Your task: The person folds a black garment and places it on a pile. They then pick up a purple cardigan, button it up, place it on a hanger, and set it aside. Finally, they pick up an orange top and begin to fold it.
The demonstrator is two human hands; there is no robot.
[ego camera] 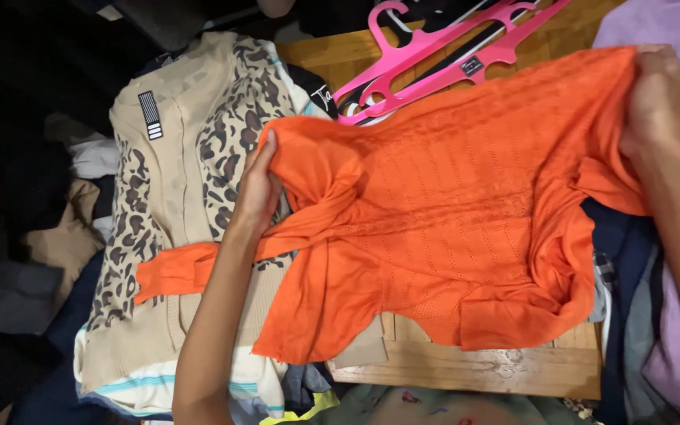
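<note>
Left hand (257, 193) and right hand (655, 94) each pinching an edge of orange knit top (450, 212), spread over wooden worktop (466, 366); likely light, limp, best gripped at shoulders.

Only two labels in view, no packages, signs or screens. One small rectangular tag (150, 115), dark with pale vertical stripes, sewn near the neckline of the beige cardigan (168, 181) at upper left, tilted slightly. One small dark rectangular sticker (471, 66) with pale marks, stuck on the arm of a pink hanger (434, 55) at top centre, just above the orange garment's upper edge. Print on both too small to make out.
</note>
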